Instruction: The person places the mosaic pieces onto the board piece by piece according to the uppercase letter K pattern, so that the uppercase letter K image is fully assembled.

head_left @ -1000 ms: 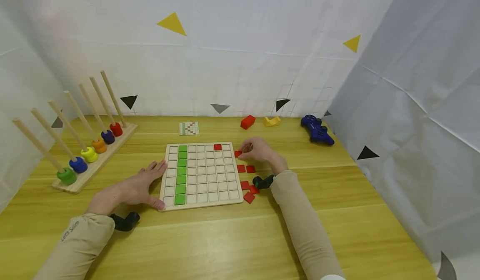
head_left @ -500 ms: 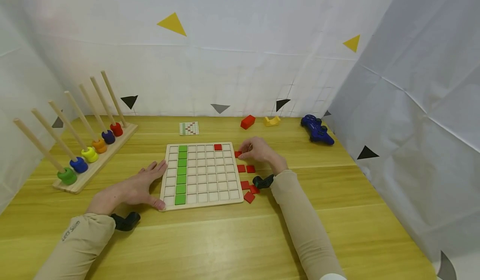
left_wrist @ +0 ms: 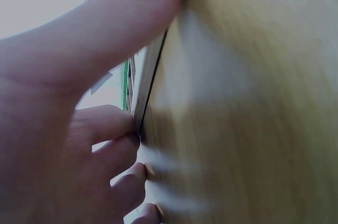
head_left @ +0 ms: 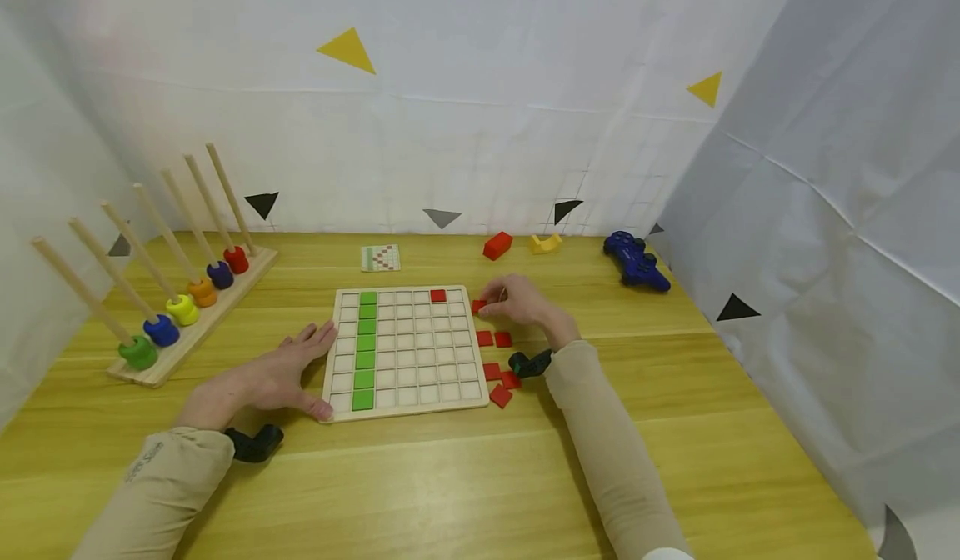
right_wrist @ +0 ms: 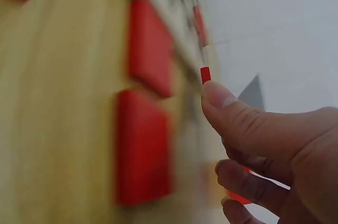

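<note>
A square wooden grid board [head_left: 426, 352] lies flat on the table. Green tiles [head_left: 365, 359] fill its second column from the left, and one red tile [head_left: 438, 296] sits in the top row. My left hand [head_left: 277, 377] rests at the board's left side, fingers spread along the edge and thumb at the near corner. Beyond the board's right edge, my right hand [head_left: 522, 302] pinches another red tile [right_wrist: 205, 74] between thumb and fingers, its far end sticking out past the thumb tip. Below that hand, several loose red tiles [head_left: 501, 396] lie beside the board.
A small pattern card [head_left: 380, 257] lies behind the board. Farther right are a red block [head_left: 497, 246], a yellow arched block [head_left: 546, 244] and a blue game controller [head_left: 636, 261]. On the left stands a wooden peg rack [head_left: 207, 316] with coloured rings.
Both hands keep nearly the same places, the right one still holding the red tile. The head view has shifted very slightly.
</note>
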{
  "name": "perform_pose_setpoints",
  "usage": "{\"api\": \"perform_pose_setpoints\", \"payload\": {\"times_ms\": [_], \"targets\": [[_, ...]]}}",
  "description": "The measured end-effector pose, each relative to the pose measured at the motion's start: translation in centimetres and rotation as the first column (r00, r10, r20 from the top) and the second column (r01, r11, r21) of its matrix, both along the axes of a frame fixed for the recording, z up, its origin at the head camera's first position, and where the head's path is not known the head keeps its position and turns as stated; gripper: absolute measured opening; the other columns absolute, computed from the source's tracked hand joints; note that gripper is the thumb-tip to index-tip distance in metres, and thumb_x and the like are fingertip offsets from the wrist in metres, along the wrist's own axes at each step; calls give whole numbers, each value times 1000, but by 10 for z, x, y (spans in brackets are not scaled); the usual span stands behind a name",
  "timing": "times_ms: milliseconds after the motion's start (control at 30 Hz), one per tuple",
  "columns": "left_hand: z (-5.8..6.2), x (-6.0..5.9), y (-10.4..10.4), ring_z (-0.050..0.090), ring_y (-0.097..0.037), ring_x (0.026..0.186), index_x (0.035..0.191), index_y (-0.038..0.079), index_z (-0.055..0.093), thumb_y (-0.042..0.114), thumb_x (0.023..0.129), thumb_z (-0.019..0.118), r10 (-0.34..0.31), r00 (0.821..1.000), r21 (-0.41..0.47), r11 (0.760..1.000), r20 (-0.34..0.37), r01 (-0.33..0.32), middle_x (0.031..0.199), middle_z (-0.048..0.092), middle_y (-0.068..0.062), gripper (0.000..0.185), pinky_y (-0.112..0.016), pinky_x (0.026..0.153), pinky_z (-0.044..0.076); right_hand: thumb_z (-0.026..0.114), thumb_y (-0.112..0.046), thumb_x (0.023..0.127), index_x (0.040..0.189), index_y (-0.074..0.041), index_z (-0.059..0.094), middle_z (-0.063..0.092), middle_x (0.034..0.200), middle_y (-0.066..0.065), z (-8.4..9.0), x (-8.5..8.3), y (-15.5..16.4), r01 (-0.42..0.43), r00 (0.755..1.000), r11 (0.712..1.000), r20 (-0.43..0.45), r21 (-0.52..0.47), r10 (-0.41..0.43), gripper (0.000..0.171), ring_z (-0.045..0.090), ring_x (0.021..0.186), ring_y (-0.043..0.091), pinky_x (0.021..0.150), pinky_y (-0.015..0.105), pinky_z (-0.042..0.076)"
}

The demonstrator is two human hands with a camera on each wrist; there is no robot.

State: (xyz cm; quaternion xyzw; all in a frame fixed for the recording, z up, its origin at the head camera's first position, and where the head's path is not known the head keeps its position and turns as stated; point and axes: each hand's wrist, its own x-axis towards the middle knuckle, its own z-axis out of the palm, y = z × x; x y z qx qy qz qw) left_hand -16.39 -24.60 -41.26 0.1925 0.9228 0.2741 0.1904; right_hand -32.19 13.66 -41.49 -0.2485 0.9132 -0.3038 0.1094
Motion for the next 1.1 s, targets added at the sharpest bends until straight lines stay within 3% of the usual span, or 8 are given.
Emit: {"api": "perform_pose_setpoints", "payload": {"times_ms": [267,400,800,1100], "targets": [[-1,0,0,-3,-50,150,158,-4,12,54,70,85,12,1000,-11,1000,5,-12,166,2,-25,128,-70,116,3,75,-26,92,108,-11,71,65,93,3,25,5,-28,-67,994,998,-83,-15,66,23,59,80,19,68,29,50],[-2,1,0,-2,-51,150,158,-5,12,55,70,84,5,1000,-14,1000,0,-5,165,2,-26,128,-70,116,3,76,-24,91,110,-10,71,65,96,3,31,9,-49,-81,996,996,-50,-26,80,24,59,82,19,70,28,51],[1,0,3,-2,-50,150,158,-4,12,54,69,85,15,1000,-15,1000,8,-15,166,3,-25,128,-70,117,4,75,-21,92,107,-13,70,66,98,0,15,21,-80,-71,997,996,-2,48,71,18,58,89,20,79,30,51],[0,-1,2,-1,-51,150,158,-4,14,54,69,85,12,1000,-10,1000,0,-12,165,4,-26,128,-70,116,4,74,-20,92,104,-12,70,66,92,2,5,22,-91,-98,993,990,-50,103,104,15,58,84,19,75,31,50]]}}
